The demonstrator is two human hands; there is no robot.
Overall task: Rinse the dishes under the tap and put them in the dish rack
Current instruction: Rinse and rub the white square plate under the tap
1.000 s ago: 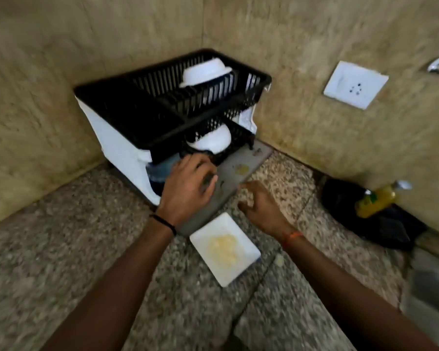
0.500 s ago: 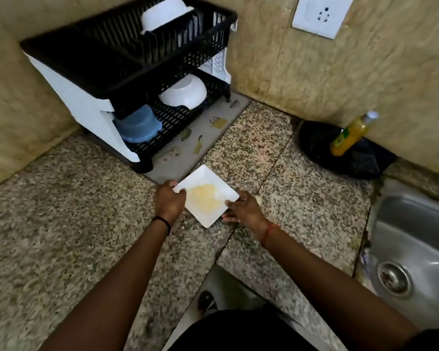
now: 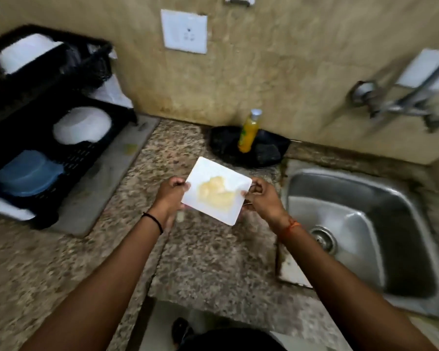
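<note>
Counter: speckled granite (image 3: 205, 262), brown and grey, with a seam running down the middle; mottled beige stone wall (image 3: 276, 59) behind it.
Plate: square white plate (image 3: 217, 190) with rounded corners, smooth and glossy, smeared yellow across its centre; I hold it above the counter, between rack and sink, tilted with its far corner up.
Left hand: my left hand (image 3: 171, 195) pinches the plate's left corner, thumb on top, black band at the wrist.
Right hand: my right hand (image 3: 262, 198) grips the right edge, fingers curled under, orange thread at the wrist.
Dish rack: black plastic lattice dish rack (image 3: 86, 72) on white side panels, two tiers, at far left on a grey mat (image 3: 107, 178).
In the rack: white bowl (image 3: 26, 53) upside down on the upper tier; second white bowl (image 3: 83, 125) and a round blue container (image 3: 27, 173) on the lower tier.
Sink: stainless steel sink (image 3: 365, 198), rounded, at right, with a round drain (image 3: 323, 238).
Tap: metal tap (image 3: 401, 102) on the wall above the sink, blurred.
Bottle: yellow plastic bottle (image 3: 249, 133), silver cap, standing in a black dish (image 3: 223, 140) by the wall.
Socket: flat white square socket plate (image 3: 184, 31) on the wall.
</note>
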